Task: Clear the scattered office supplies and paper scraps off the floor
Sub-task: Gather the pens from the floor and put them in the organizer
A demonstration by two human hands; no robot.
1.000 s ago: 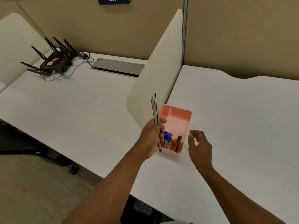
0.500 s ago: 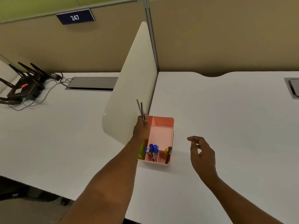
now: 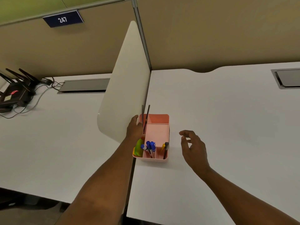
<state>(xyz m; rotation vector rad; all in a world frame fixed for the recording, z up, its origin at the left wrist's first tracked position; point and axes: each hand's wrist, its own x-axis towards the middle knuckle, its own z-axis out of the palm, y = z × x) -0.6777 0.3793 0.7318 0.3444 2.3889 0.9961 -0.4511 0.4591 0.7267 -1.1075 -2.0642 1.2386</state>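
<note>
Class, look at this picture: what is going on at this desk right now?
A person's left hand holds two thin dark pens upright over the left side of a pink desk organizer on the white desk. Blue markers already stand in a front compartment. The right hand hovers open beside the organizer, touching nothing.

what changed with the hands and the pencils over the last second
The left hand brought the two dark pencils from the pink organizer's near end to its far left corner, lowering them; they have splayed apart. It still grips them. The right hand stays open and empty beside the organizer, which has not moved.
</note>
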